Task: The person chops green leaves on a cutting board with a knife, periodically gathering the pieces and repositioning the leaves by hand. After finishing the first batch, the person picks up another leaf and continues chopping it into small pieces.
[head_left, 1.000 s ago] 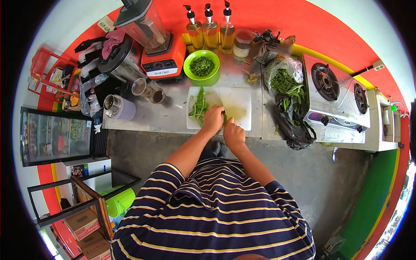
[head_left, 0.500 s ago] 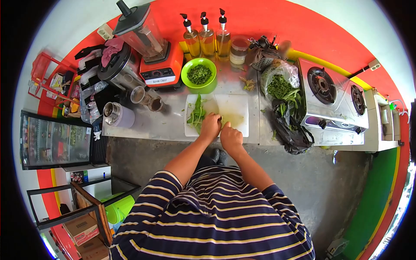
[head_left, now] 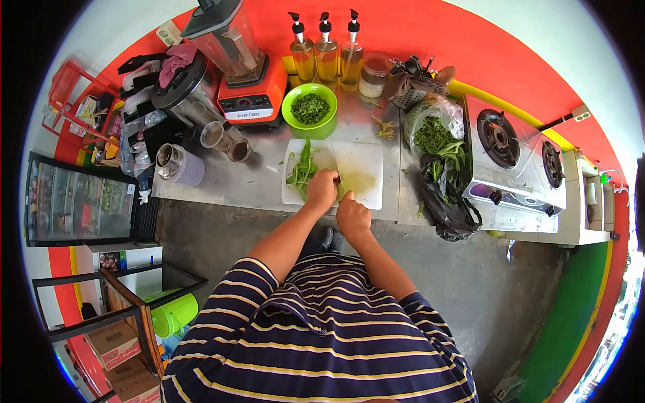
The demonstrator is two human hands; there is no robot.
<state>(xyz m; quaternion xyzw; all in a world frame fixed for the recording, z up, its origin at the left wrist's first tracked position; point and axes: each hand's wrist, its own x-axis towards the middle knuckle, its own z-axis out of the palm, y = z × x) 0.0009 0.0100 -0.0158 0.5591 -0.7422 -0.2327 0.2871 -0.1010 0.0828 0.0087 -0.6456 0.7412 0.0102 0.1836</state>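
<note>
Slightly shifted right hand: right hand (head_left: pixel 353 216) sits a little nearer the person's body than half a second ago, measured against the white cutting board (head_left: pixel 361 164); the left hand (head_left: pixel 322 190) keeps almost the same place on it; leaf pile and bowl look unchanged; the whole view has drifted a little.
Grips: right fingers curled into a fist, apparently round a knife (head_left: pixel 336 165), handle hidden; left fingers bent down at the board, tips hidden, so whether they pinch a leaf cannot be told; hands close side by side.
Leaves: green leaves (head_left: pixel 304 168) lie on the board's left part, just beyond and left of the left hand.
Board edges: near edge close to the edge of the steel counter (head_left: pixel 255 191); right fist at that near edge; green bowl (head_left: pixel 310 129) just past the far edge.
Open room: bare board right of the knife, marked by a greenish stain; bare steel on the left, as far as the lilac flask (head_left: pixel 191 168); a narrower strip on the right, before the black bag (head_left: pixel 451 209).
Counts: hands, two; boards, one; green bowls, one, holding chopped greens; pump bottles (head_left: pixel 327 60), three; stove (head_left: pixel 514 178) burners, two.
</note>
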